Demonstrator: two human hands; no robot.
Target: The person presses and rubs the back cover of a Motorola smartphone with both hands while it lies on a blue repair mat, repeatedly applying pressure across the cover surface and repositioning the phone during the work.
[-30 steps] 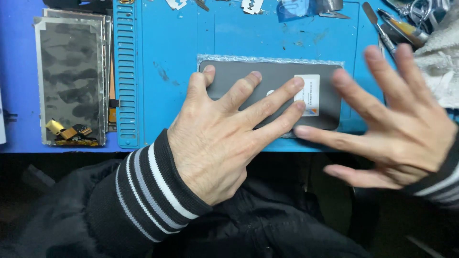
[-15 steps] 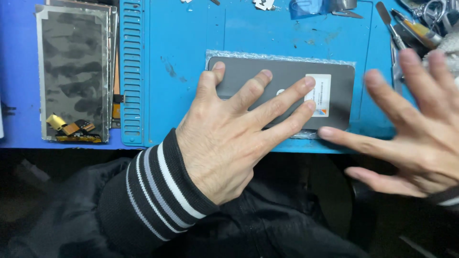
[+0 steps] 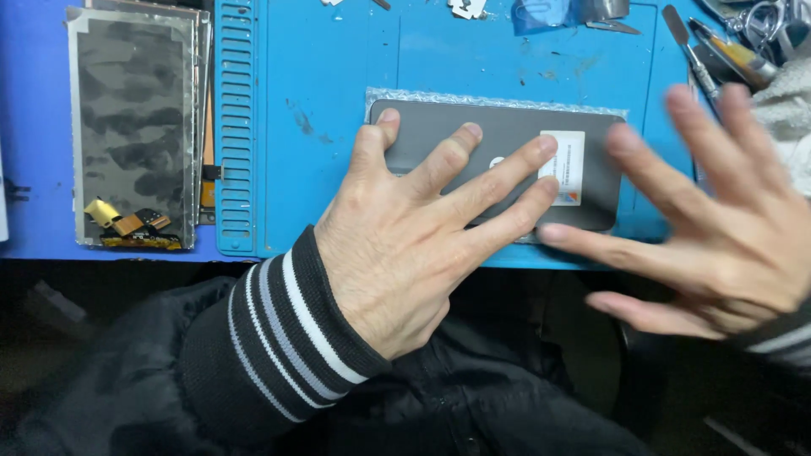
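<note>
My left hand [image 3: 405, 245] lay flat and open on the gray phone [image 3: 507, 143], near the blue mat's [image 3: 338, 84] front edge. My right hand [image 3: 718, 228], open and holding nothing, had slid away toward the mat's right edge.

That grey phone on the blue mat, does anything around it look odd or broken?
The grey phone looks whole, lying flat under the left hand. The odd piece is the loose screen panel at far left: mottled backing, bare gold connector tabs at its lower end, apparently taken out of a device.
</note>
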